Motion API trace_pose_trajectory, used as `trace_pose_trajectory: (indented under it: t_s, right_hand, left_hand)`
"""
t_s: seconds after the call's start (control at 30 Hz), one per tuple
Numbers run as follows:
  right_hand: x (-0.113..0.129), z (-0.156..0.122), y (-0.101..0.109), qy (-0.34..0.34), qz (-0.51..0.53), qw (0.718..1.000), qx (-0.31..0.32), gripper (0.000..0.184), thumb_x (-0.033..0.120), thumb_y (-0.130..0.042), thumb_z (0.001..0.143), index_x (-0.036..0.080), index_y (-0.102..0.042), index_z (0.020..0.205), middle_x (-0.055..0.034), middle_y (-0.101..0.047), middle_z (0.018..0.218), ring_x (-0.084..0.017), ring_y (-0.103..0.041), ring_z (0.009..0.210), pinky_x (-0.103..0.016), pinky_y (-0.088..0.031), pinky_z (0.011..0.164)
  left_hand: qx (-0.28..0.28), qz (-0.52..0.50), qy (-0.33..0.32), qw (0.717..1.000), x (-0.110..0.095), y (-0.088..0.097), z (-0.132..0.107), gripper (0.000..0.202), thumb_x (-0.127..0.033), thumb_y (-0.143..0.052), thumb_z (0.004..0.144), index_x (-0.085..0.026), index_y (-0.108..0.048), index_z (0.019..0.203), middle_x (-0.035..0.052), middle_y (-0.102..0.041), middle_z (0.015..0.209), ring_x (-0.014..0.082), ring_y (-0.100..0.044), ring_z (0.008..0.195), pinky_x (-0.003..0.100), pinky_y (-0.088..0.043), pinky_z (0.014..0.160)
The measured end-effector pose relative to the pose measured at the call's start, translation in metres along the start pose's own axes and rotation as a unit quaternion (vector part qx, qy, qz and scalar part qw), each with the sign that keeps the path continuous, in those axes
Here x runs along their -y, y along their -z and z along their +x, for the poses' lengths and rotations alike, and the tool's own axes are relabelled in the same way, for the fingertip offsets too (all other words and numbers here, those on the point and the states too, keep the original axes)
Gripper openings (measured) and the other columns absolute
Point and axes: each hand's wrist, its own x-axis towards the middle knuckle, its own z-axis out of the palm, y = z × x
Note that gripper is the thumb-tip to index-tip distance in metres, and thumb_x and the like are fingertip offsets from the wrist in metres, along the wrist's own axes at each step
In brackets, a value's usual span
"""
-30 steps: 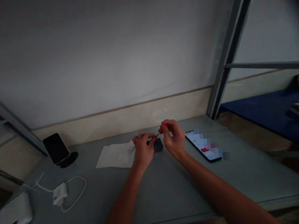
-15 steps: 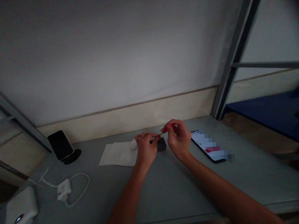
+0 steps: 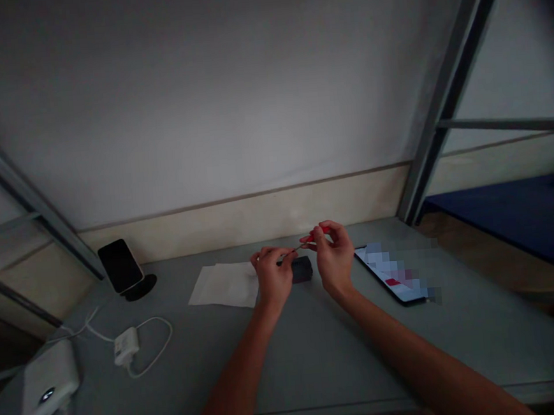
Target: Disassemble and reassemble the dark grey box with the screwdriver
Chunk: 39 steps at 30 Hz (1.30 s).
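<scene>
The right hand (image 3: 335, 260) grips a red-handled, thin-shafted tool (image 3: 317, 234); slippage could jab the left hand (image 3: 273, 277), whose hold is unclear.

A slim red tool (image 3: 311, 237) has a plastic-looking handle (image 3: 325, 230) and a thin, metallic-looking shaft (image 3: 300, 248). The dark, box-shaped block (image 3: 303, 269) looks matt. The flat white rectangular sheets (image 3: 223, 285) look like matt paper. The smooth grey table (image 3: 313, 371) has a dull sheen. A rounded white plastic box (image 3: 53, 378) looks smooth; slanting grey posts (image 3: 447, 82) resemble painted metal.
</scene>
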Motion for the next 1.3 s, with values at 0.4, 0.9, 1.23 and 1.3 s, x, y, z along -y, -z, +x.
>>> trace_pose_trajectory:
  t_s: [0.4, 0.9, 1.23, 1.3]
  right_hand:
    - [0.021, -0.001, 0.009, 0.253, -0.234, 0.917, 0.198, 0.020, 0.017, -0.054, 0.094, 0.026, -0.067, 0.106, -0.0022, -0.069, 0.089, -0.016, -0.068, 0.077, -0.031, -0.057, 0.073]
    - [0.015, 0.013, 0.019, 0.227, -0.260, 0.912, 0.222, 0.019, 0.014, -0.053, 0.091, 0.025, -0.067, 0.099, -0.0008, -0.069, 0.086, -0.016, -0.069, 0.074, -0.031, -0.056, 0.072]
    - [0.008, 0.015, 0.020, 0.201, -0.229, 0.933, 0.190, 0.012, 0.017, -0.055, 0.089, 0.023, -0.065, 0.092, 0.0002, -0.067, 0.083, -0.015, -0.069, 0.069, -0.029, -0.056, 0.068]
    - [0.007, 0.015, 0.020, 0.195, -0.229, 0.935, 0.188, 0.011, 0.018, -0.055, 0.090, 0.023, -0.065, 0.092, 0.0003, -0.067, 0.082, -0.015, -0.070, 0.069, -0.029, -0.057, 0.067]
  left_hand:
    - [0.073, 0.000, 0.001, 0.997, -0.010, -0.002, -0.002, 0.012, -0.018, -0.067, 0.089, -0.025, -0.076, 0.087, 0.0006, -0.077, 0.092, 0.0211, -0.063, 0.101, 0.040, -0.034, 0.094]
    - [0.195, 0.045, -0.067, 0.977, -0.010, 0.005, -0.001, 0.022, -0.020, -0.060, 0.090, -0.029, -0.072, 0.105, 0.0022, -0.075, 0.112, 0.0249, -0.062, 0.111, 0.046, -0.037, 0.103]
    - [0.212, 0.045, -0.079, 0.973, -0.007, 0.006, 0.000, 0.025, -0.021, -0.060, 0.089, -0.027, -0.071, 0.111, 0.0034, -0.074, 0.115, 0.0249, -0.063, 0.111, 0.043, -0.042, 0.101]
    - [0.213, 0.045, -0.081, 0.973, -0.005, 0.006, 0.000, 0.026, -0.021, -0.060, 0.089, -0.026, -0.071, 0.112, 0.0035, -0.074, 0.114, 0.0248, -0.064, 0.110, 0.043, -0.042, 0.101]
